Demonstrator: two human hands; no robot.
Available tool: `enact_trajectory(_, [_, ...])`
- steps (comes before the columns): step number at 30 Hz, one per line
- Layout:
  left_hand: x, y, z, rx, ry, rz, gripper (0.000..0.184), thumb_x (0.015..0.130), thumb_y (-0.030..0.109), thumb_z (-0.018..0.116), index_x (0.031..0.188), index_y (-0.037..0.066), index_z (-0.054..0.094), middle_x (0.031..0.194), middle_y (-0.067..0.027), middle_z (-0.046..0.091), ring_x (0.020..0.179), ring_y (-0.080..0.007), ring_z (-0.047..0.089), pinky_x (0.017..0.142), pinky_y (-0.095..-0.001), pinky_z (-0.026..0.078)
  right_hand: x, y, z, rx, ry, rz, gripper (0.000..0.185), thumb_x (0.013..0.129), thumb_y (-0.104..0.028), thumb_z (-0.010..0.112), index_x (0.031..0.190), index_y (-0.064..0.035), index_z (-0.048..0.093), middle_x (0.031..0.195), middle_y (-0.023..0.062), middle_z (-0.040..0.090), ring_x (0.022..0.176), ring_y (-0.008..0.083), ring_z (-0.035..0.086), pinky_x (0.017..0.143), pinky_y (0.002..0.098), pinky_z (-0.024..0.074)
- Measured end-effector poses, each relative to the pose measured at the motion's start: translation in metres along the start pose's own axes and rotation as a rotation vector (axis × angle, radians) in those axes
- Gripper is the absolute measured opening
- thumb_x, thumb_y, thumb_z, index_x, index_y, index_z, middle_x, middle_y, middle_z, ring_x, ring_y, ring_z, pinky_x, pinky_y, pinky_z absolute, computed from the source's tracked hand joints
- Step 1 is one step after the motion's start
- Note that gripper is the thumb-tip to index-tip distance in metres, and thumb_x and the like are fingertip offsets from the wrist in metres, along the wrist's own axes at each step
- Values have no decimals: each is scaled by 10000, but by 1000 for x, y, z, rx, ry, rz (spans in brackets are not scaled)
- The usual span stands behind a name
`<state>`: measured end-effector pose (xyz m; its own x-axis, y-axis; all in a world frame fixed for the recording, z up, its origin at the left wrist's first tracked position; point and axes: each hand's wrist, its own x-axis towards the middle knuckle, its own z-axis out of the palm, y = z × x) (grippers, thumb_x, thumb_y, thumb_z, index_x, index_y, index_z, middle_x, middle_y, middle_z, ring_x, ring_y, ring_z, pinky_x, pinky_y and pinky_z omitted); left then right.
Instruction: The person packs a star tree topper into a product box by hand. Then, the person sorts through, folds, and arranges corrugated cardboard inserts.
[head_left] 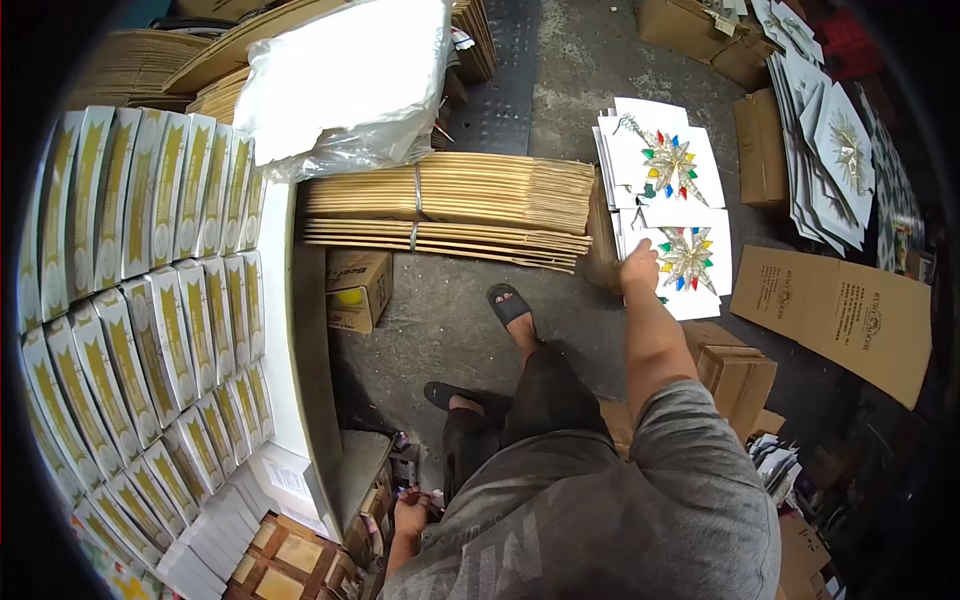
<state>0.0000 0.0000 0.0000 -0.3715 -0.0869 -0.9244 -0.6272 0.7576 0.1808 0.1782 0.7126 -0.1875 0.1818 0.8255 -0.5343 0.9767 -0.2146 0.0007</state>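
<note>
My right hand (640, 268) is at the left edge of the nearer white card (700, 304), its fingers closed on that edge. On this card lies a star ornament (688, 258) with red, blue, green and yellow pieces. Just beyond it, a similar star ornament (669, 167) rests on another stack of white cards (650, 112). My left hand (410, 513) is low beside my body, near the end of a grey-topped bench (362, 462). Its fingers are curled around something small and dark that I cannot make out.
Rows of white and gold boxes (110, 350) stand at the left. Strapped flat cardboard (450, 195) lies ahead, beside a plastic-wrapped white stack (350, 80). More star cards (840, 150) stand at the right, above a flat printed carton (835, 310). A closed box (735, 375) sits near my right arm.
</note>
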Motion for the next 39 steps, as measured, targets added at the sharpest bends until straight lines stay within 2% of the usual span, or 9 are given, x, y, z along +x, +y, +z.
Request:
enact_trajectory(6, [9,33,28,-49,94,139,293,944,126,751,1175,6,618,1040,-98,716,918,-185,661,867,-302,535,-11,41,-53,-6,75,-249,484,903,-189,646,1334,-33,494,1292,281,624,1161,487,643,1007,538,535])
enact_trajectory(14, [35,48,30,128,99,304,362,933,220,770,1205,11,655,980,-83,704,862,-195,653,831,-315,536,-43,69,-144,-472,57,-456,406,958,-190,564,1320,-20,632,1296,228,696,1142,430,690,959,519,561])
enact_trajectory(20, [87,-11,0,89,124,359,418,923,264,780,1230,8,656,958,-86,705,842,-205,653,818,-326,540,-109,23,-195,-843,-32,-419,364,990,-214,553,1274,-77,734,1273,186,728,1154,360,708,909,501,579])
enact_trajectory(24, [96,-61,-34,47,196,352,427,913,273,794,1215,2,662,956,-91,709,843,-207,659,818,-326,542,-127,26,-182,-954,111,-340,333,1007,-236,556,1210,-122,793,1234,156,751,1149,291,720,872,479,582])
enact_trajectory(27, [97,-114,-49,85,223,276,443,898,294,810,1199,0,671,962,-110,721,855,-227,671,828,-341,546,-130,40,-158,-841,79,-302,356,1030,-235,526,1266,-116,764,1274,139,731,1153,302,710,858,496,575])
enact_trajectory(29, [84,-138,-57,146,215,235,450,889,297,818,1197,1,677,961,-121,723,852,-242,675,827,-354,547,-142,47,-135,-594,213,-236,375,1055,-234,495,1310,-109,739,1305,147,696,1145,339,689,846,533,568])
enact_trajectory(31, [70,-149,-58,207,235,201,410,880,296,825,1136,14,674,947,-121,720,843,-251,672,812,-364,544,-135,50,-115,-651,206,-253,364,1054,-236,494,1285,-105,744,1303,156,693,1143,340,688,839,534,572])
enact_trajectory(36, [65,-137,-36,88,140,77,278,901,244,806,1008,51,636,985,-99,712,859,-222,661,817,-336,529,-119,56,-74,-847,175,-332,341,1057,-238,490,1217,-100,757,1292,180,680,1124,343,681,818,541,578])
enact_trajectory(39, [67,-91,-26,117,135,209,294,919,222,786,1101,39,646,976,-88,708,844,-206,654,804,-326,528,-109,51,-89,-907,221,-377,339,1069,-218,479,1234,-119,757,1274,172,669,1087,341,672,812,551,562])
